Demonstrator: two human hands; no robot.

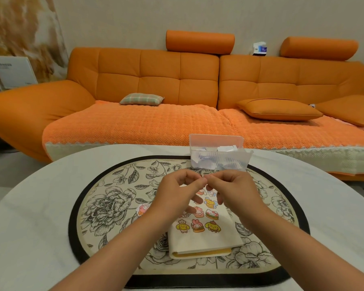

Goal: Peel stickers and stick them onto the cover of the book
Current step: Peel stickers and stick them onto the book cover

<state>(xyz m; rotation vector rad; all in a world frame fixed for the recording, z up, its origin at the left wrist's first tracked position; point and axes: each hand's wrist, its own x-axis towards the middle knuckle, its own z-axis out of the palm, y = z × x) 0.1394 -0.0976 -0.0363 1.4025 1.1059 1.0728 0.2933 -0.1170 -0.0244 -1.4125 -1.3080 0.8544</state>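
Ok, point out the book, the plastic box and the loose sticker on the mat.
book (206,238): head view, bare lower part of its cover.
plastic box (219,159): head view, its front wall.
loose sticker (143,208): head view, its middle.

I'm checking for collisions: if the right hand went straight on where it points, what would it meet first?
The left hand: the right hand points leftward at it, both pinching a small sticker; depth unclear.

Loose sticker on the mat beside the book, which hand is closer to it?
Left. The left hand is just right of the loose sticker; the right hand is farther right, above the far end of the book.
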